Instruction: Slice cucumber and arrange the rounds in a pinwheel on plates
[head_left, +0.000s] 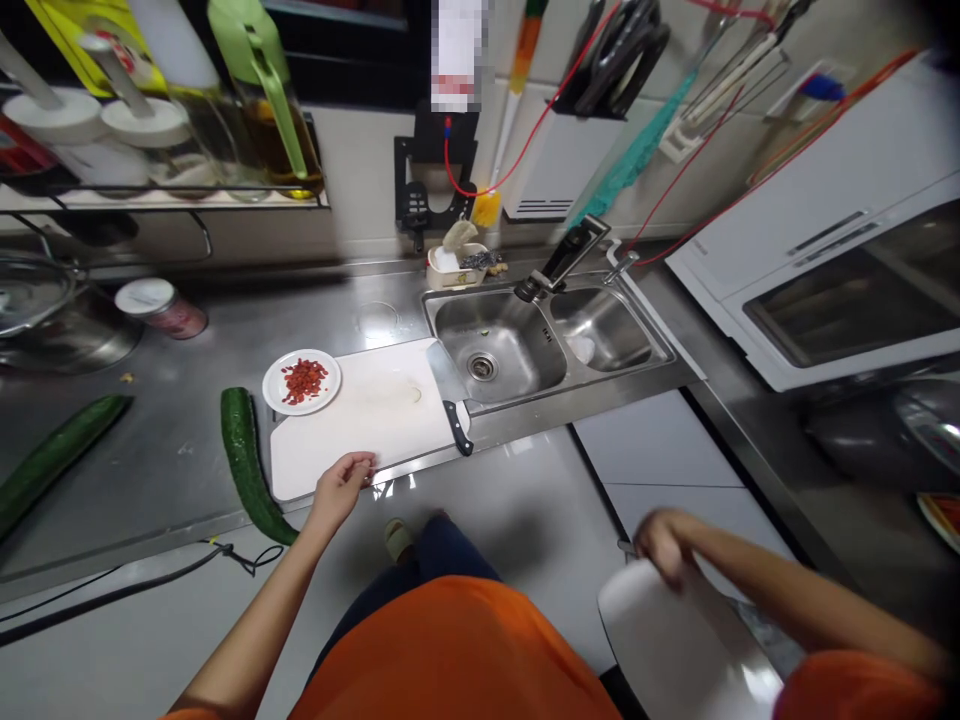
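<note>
While the blurred right hand (pixel 661 545) is touching the white panel (pixel 682 630) low at the person's right, its closure unclear, the left hand (pixel 345 485) is hovering half-open, apparently empty, near the white cutting board (pixel 360 420), where a black-handled kitchen knife (pixel 459 430) is lying alongside.

Pale wall (pixel 367 165), dark window (pixel 345 65), shiny steel counter (pixel 176 400) below

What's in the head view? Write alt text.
A person's left hand is near a white cutting board, the blurred right hand at a white panel. A plate of chopped red pieces sits on the board; a knife, two cucumbers and a sink are nearby.
</note>
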